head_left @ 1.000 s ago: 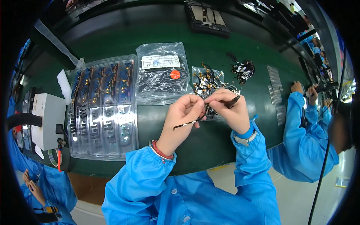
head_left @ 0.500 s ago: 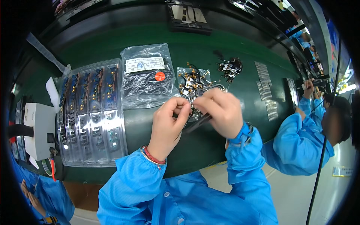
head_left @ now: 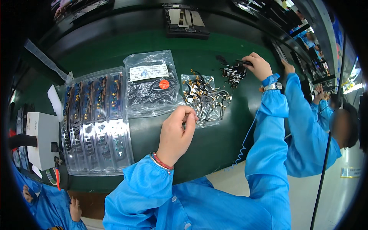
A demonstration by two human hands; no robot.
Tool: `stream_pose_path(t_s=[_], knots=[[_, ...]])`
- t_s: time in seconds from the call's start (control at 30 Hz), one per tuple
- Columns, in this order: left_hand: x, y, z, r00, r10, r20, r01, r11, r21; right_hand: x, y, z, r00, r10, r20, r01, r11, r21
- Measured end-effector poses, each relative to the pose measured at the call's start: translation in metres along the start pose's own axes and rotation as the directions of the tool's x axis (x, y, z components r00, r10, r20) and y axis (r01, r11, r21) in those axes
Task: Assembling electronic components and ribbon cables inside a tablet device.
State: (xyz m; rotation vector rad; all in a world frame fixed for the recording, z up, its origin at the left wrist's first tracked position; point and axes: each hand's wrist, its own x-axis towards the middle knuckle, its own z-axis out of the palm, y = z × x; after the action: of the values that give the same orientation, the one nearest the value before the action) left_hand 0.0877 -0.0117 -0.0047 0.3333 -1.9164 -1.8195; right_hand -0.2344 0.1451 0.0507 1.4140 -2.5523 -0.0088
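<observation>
My right hand [head_left: 261,67] is closed on black tweezers [head_left: 244,62], reaching over a pile of small dark cables with whitish ends [head_left: 234,73]. Whether the tips grip a piece is too small to tell. My left hand [head_left: 176,132] hovers over the green bench with thumb and fingertips pinched together; anything between them is hidden. Just beyond it, a loose heap of short black cables with gold-coloured connectors [head_left: 203,94] lies on a flat clear bag [head_left: 216,119].
At left lies a clear compartment tray [head_left: 128,153] holding blue circuit boards. A labelled plastic bag [head_left: 151,97] sits beside it. Past the tray's left edge stands a white box [head_left: 42,140]. A dark fixture [head_left: 188,32] is at the back. A co-worker's hand [head_left: 287,67] is near my right arm.
My right hand has moved from beside my left hand, right and away, to the dark cable pile with the tweezers. My left hand stays pinched, slightly shifted, and the connector cables are more exposed.
</observation>
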Motion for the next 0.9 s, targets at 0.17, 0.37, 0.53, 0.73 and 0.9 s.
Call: stream_pose_path(t_s=[0.17, 0.37, 0.53, 0.73, 0.9], knots=[[0.002, 0.002, -0.004, 0.999, -0.043, -0.025, 0.043, 0.999, -0.006, 0.012, -0.063, 0.008, 0.986, -0.064, -0.156, 0.107, 0.952, 0.287], [0.003, -0.001, -0.001, 0.999, -0.042, -0.031, 0.042, 0.999, -0.010, 0.019, -0.090, 0.031, 0.999, -0.010, 0.031, 0.002, 0.969, 0.249], [0.004, -0.004, -0.003, 1.000, -0.027, -0.004, 0.027, 0.999, 0.026, 0.016, -0.093, 0.038, 0.999, -0.015, -0.051, 0.030, 0.955, 0.295], [0.007, -0.009, -0.003, 1.000, -0.001, 0.001, 0.001, 0.986, 0.165, 0.016, -0.094, 0.040, 0.999, -0.007, -0.049, 0.022, 0.952, 0.306], [0.012, -0.009, 0.008, 0.902, 0.410, 0.131, -0.400, 0.686, 0.608, 0.014, -0.098, 0.037, 0.995, -0.014, -0.100, 0.042, 0.959, 0.279]])
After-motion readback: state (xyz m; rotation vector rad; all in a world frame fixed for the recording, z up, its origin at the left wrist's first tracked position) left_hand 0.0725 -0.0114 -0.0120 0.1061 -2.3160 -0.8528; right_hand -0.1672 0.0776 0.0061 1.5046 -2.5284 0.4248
